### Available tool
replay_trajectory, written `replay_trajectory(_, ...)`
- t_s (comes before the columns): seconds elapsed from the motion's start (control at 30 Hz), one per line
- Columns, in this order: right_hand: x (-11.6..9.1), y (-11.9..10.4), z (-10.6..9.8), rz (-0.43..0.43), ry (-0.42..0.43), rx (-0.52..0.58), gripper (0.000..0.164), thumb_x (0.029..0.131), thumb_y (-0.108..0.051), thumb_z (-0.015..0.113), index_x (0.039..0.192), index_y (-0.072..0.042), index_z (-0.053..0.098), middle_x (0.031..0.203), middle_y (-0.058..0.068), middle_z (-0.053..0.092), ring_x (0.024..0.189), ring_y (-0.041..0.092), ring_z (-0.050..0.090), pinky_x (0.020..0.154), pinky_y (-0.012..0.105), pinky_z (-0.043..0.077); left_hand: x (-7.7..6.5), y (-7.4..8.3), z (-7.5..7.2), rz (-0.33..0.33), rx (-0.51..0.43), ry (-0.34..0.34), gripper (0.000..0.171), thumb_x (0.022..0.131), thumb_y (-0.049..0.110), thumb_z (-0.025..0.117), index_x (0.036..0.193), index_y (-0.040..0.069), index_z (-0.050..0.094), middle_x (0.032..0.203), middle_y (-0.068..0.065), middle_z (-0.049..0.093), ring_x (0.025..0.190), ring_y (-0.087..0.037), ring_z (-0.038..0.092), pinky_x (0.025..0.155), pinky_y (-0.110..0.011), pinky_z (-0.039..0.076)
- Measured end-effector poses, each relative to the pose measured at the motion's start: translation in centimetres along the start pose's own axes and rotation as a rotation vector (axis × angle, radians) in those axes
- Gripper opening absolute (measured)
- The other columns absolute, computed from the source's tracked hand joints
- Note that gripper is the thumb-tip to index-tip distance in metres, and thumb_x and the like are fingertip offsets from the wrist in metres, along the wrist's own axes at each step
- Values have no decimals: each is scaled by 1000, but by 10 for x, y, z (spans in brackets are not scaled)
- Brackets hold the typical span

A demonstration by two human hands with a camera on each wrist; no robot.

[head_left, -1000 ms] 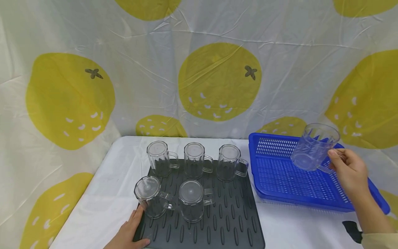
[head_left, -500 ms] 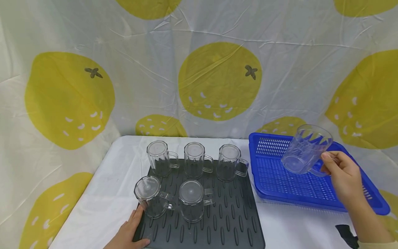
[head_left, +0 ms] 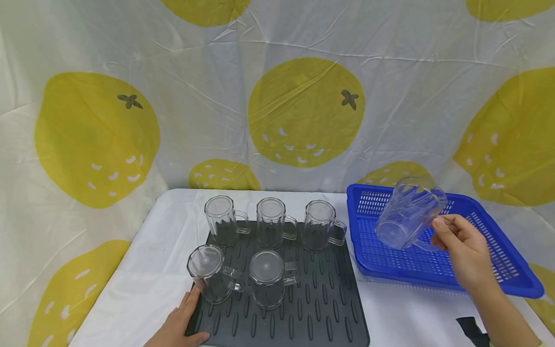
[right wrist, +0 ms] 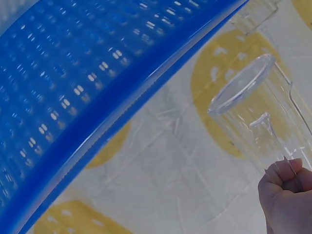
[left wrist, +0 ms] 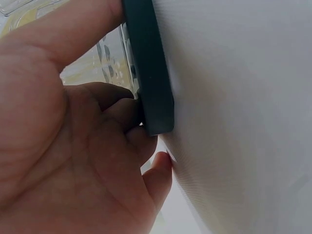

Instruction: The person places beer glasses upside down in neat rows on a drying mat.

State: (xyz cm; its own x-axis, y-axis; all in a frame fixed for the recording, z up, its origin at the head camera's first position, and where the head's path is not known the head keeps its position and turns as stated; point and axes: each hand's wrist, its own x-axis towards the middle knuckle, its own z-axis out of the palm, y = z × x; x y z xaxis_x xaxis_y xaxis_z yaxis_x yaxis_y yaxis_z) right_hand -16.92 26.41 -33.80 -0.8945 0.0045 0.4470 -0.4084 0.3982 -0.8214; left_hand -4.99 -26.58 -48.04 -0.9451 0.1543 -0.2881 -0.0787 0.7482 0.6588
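Observation:
My right hand point(head_left: 466, 250) grips a clear glass mug point(head_left: 409, 212) by its handle, over the blue basket point(head_left: 416, 277). The mug leans, its mouth up and to the right and its base low to the left. In the right wrist view the curled fingers point(right wrist: 285, 175) hold that mug point(right wrist: 248, 117). At the near left corner of a dark ribbed drying mat point(head_left: 312, 308), my left hand point(head_left: 178, 320) rests against the edge, thumb at the near side and fingers along the left side. The left wrist view shows the mat's edge point(left wrist: 151, 73) against the fingers.
Several glass mugs stand upside down on the mat, among them a back right mug point(head_left: 318, 226) and a front mug point(head_left: 267, 279). A white cloth point(head_left: 130, 289) covers the table. A lemon-print curtain point(head_left: 208, 96) hangs behind. A black strap point(head_left: 472, 330) lies by the right forearm.
My right hand has carried the glass mug leftward and slightly down over the basket, tilting it further. The left hand and the mugs on the mat have stayed put.

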Motion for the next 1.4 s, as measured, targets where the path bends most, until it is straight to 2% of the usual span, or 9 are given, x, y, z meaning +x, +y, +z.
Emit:
replay_trajectory(0.17,-5,-5,7,-6,-17,-1,12,96,-3,44,97,-1,56,73,0,52,67,8,50,61,12,44,0,1,-1,-7,-4,-4,110,73,40,75,145,-3,4,147,-30,10,132,-50,8,93,-71,14)
replay_trajectory(0.3,-7,-10,14,-19,-38,82,12,96,-1,44,97,5,54,72,1,50,66,9,48,59,13,43,0,2,-1,-2,-14,-7,109,74,40,75,145,-4,4,148,-29,9,132,-50,7,92,-72,14)
replay_trajectory(0.5,-15,-19,21,-27,-67,181,14,96,1,43,98,1,57,74,1,52,67,9,50,61,14,44,0,0,-1,7,-14,-10,109,74,40,75,145,-4,4,147,-30,8,132,-50,6,92,-72,14)
replay_trajectory(0.67,-20,-27,26,-50,-89,274,16,95,5,40,98,4,56,76,3,54,67,10,50,61,15,45,0,0,0,10,-9,-7,110,74,40,74,145,-4,3,148,-30,8,132,-50,6,92,-72,14)
replay_trajectory(0.73,-22,-30,28,-59,-99,312,16,95,6,39,97,6,56,75,4,53,66,12,49,59,16,43,0,0,0,19,-3,-6,110,75,40,74,145,-4,3,148,-30,8,131,-51,7,91,-73,15)
replay_trajectory(0.83,-24,-32,30,-59,-120,343,20,95,8,38,96,1,57,74,3,52,66,12,48,58,17,42,0,-1,-1,42,4,-9,109,76,39,73,144,-5,1,147,-31,8,131,-52,6,90,-73,15)
replay_trajectory(0.97,-27,-32,34,-83,-182,416,18,95,10,36,97,7,54,72,4,47,64,14,44,54,23,36,0,-2,-1,58,3,-14,108,77,38,72,144,-5,0,147,-32,8,130,-53,6,88,-75,16)
replay_trajectory(1.07,-29,-33,37,-110,-229,436,18,95,11,33,97,8,51,70,4,43,63,16,40,53,28,31,1,-2,-1,50,-5,-15,108,77,39,72,144,-5,1,147,-31,7,130,-53,5,88,-75,14)
replay_trajectory(1.4,-35,-33,49,-144,-283,417,21,93,16,32,96,5,51,72,5,44,63,15,40,52,30,30,0,0,-1,33,-16,-6,108,75,38,74,143,-8,4,146,-32,9,130,-52,6,89,-74,14)
